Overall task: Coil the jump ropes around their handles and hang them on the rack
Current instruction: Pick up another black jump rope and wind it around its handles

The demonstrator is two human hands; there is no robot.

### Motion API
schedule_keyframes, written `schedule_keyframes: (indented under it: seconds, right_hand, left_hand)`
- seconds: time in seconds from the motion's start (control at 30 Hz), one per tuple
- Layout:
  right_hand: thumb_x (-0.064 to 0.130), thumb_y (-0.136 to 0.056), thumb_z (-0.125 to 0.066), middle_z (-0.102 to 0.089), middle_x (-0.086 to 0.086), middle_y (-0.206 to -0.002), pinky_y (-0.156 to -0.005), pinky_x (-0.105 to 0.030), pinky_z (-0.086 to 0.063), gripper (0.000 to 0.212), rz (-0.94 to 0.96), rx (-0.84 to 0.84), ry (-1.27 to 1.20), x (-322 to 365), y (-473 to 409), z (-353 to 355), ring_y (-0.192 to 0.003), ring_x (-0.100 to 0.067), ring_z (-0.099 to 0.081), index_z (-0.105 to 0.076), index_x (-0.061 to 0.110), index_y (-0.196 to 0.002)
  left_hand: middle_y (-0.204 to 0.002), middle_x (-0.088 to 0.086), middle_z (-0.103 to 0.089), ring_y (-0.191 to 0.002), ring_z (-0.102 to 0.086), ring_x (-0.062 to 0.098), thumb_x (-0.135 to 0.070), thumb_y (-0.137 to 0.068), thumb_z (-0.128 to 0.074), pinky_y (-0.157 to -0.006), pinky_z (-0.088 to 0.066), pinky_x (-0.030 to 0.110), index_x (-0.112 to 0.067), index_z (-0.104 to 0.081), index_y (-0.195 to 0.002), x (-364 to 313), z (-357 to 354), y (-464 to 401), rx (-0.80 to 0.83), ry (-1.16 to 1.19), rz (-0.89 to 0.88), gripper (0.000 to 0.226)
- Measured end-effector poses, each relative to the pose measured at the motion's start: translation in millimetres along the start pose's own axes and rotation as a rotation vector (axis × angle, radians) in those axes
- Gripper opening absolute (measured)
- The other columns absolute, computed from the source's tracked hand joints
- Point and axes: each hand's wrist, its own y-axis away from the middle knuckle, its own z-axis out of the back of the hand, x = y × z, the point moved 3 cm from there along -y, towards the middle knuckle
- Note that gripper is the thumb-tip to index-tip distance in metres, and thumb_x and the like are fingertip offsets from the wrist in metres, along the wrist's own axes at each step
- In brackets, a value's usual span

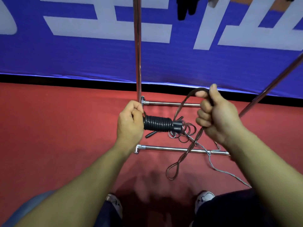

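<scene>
the left hand has its grip closed round one end of the handles, already wound with black coils. the right hand has its grip closed on the loose rope, a doubled length whose loop hangs toward the floor. the risk, as i judge it: the hanging loop could snag the rack rail or the other ropes piled below it, and slack would loosen the coils.
</scene>
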Motion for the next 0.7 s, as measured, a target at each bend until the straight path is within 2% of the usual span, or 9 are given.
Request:
schedule_keyframes:
  seconds: [0.17, 0.23, 0.3, 0.4, 0.47, 0.5, 0.6, 0.67, 0.7]
  right_hand:
    - [0.038, -0.104, -0.037, -0.022, 0.007, -0.048, -0.040, -0.022, -0.021, 0.041, 0.113, 0.088, 0.005, 12.1, -0.5, 9.1, -0.042, -0.008, -0.015, -0.065, 0.013, -0.088]
    - [0.033, -0.103, -0.040, -0.041, 0.005, -0.049, -0.048, -0.023, -0.035, 0.037, 0.205, 0.229, 0.229, 2.4, 12.1, 1.1, -0.043, -0.010, -0.035, -0.066, 0.011, -0.088]
    - [0.029, -0.100, -0.041, -0.055, 0.004, -0.058, -0.053, -0.020, -0.039, 0.033, 0.274, 0.440, 0.507, -19.4, 31.7, -7.8, -0.049, -0.012, -0.048, -0.067, 0.010, -0.092]
    - [0.031, -0.100, -0.044, -0.044, 0.006, -0.058, -0.050, -0.026, -0.038, 0.024, 0.113, 0.637, 0.758, -60.6, 53.4, -5.0, -0.050, -0.011, -0.042, -0.066, 0.035, -0.107]
    - [0.026, -0.102, -0.045, -0.044, 0.004, -0.059, -0.055, -0.035, -0.044, 0.037, 0.057, 0.622, 0.942, -80.7, 53.4, 1.2, -0.052, -0.014, -0.045, -0.051, 0.059, -0.117]
    - [0.022, -0.100, -0.045, -0.048, 0.002, -0.060, -0.060, -0.038, -0.049, 0.039, 0.046, 0.607, 0.961, -85.5, 50.6, 1.6, -0.055, -0.015, -0.049, -0.051, 0.058, -0.116]
    - [0.020, -0.080, -0.049, -0.061, 0.000, -0.073, -0.081, -0.054, -0.050, 0.023, 0.033, 0.493, 0.846, -85.1, 35.9, 0.1, -0.071, -0.016, -0.056, -0.063, 0.038, -0.084]
    - [0.027, -0.076, -0.051, -0.054, 0.002, -0.066, -0.071, -0.049, -0.047, 0.009, 0.055, 0.406, 0.789, -74.3, 29.6, -2.2, -0.066, -0.015, -0.050, -0.060, 0.027, -0.074]
    - [0.034, -0.077, -0.053, -0.048, 0.004, -0.062, -0.063, -0.040, -0.041, 0.014, 0.083, 0.360, 0.785, -66.9, 26.2, -3.0, -0.062, -0.013, -0.044, -0.058, 0.022, -0.071]
  left_hand:
    - [-0.054, -0.007, -0.047, -0.055, -0.046, 0.020, -0.015, -0.082, -0.033, -0.054, -0.037, 0.035, -0.023, -0.047, -0.068, 4.0, 2.7, 8.0, -0.042, -0.279, -0.086, 0.021]
    - [-0.057, -0.004, -0.049, -0.062, -0.050, 0.034, -0.016, -0.082, -0.032, -0.059, -0.040, 0.040, -0.022, -0.048, -0.072, 1.9, 6.2, 8.0, -0.161, -0.394, -0.051, 0.020]
    - [-0.064, 0.002, -0.053, -0.066, -0.049, 0.033, -0.015, -0.083, -0.033, -0.062, -0.035, 0.037, -0.023, -0.051, -0.075, 0.9, 13.3, 2.0, -0.288, -0.421, 0.004, 0.021]
    - [-0.065, -0.002, -0.050, -0.067, -0.044, 0.026, -0.008, -0.085, -0.036, -0.063, -0.030, 0.032, -0.020, -0.050, -0.076, 1.0, 29.5, -15.9, -0.467, -0.271, 0.079, 0.021]
    - [-0.061, -0.010, -0.044, -0.060, -0.042, 0.015, -0.009, -0.081, -0.034, -0.062, -0.034, 0.033, -0.024, -0.046, -0.070, -1.1, 33.6, -27.2, -0.456, -0.092, 0.043, 0.022]
    - [-0.061, -0.011, -0.043, -0.058, -0.040, 0.012, -0.009, -0.080, -0.033, -0.060, -0.035, 0.032, -0.026, -0.045, -0.067, -3.5, 31.9, -29.2, -0.419, -0.027, 0.023, 0.024]
    - [-0.059, -0.012, -0.042, -0.056, -0.040, 0.012, -0.007, -0.082, -0.034, -0.054, -0.035, 0.035, -0.031, -0.046, -0.065, -12.7, 17.6, -19.8, -0.220, 0.042, -0.057, 0.032]
    - [-0.057, -0.011, -0.042, -0.054, -0.038, 0.008, -0.005, -0.083, -0.035, -0.052, -0.034, 0.032, -0.029, -0.044, -0.066, -15.8, 11.4, -9.3, -0.122, -0.042, -0.137, 0.031]
    - [-0.057, -0.011, -0.042, -0.053, -0.037, 0.007, -0.005, -0.084, -0.035, -0.051, -0.033, 0.031, -0.029, -0.044, -0.067, -15.0, 10.9, -6.7, -0.104, -0.070, -0.158, 0.031]
